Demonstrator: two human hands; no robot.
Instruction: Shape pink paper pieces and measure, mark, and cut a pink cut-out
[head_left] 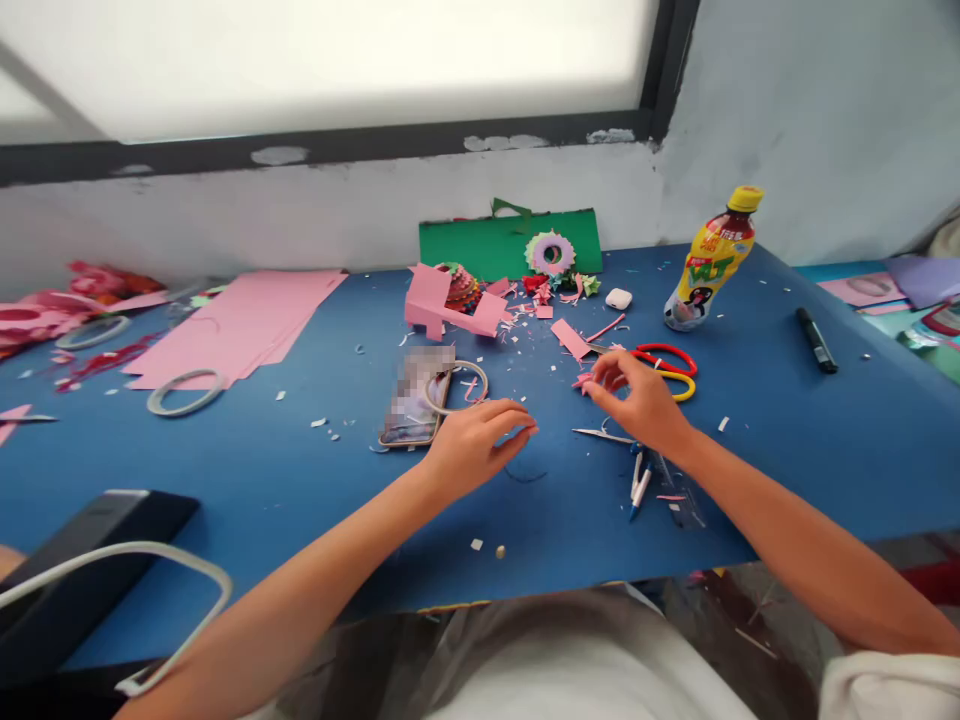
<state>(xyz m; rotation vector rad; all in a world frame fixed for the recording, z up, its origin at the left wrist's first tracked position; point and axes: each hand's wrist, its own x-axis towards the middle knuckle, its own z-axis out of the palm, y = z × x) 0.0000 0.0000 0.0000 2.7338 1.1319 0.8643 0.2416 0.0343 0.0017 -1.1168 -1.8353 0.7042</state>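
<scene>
My right hand (643,400) is over the table with thumb and fingertips closed on a small cut piece of pink paper (583,382). Just behind it lie scissors with red and yellow handles (679,385), their blades partly hidden by the hand and a pink paper strip (571,338). Below the right wrist are a drawing compass (640,485) and a pointed metal blade (602,435). My left hand (480,445) holds nothing; its fingers are loosely bent, with the thumb apart. Beside it a tape ring (484,375) rests partly on a phone (420,395).
A drink bottle (709,262) stands back right, near a white earphone case (619,299) and a black marker (816,340). Pink sheets (240,325) and another tape ring (184,392) lie left. Green card (472,250) leans against the wall. Paper scraps litter the blue table (787,450).
</scene>
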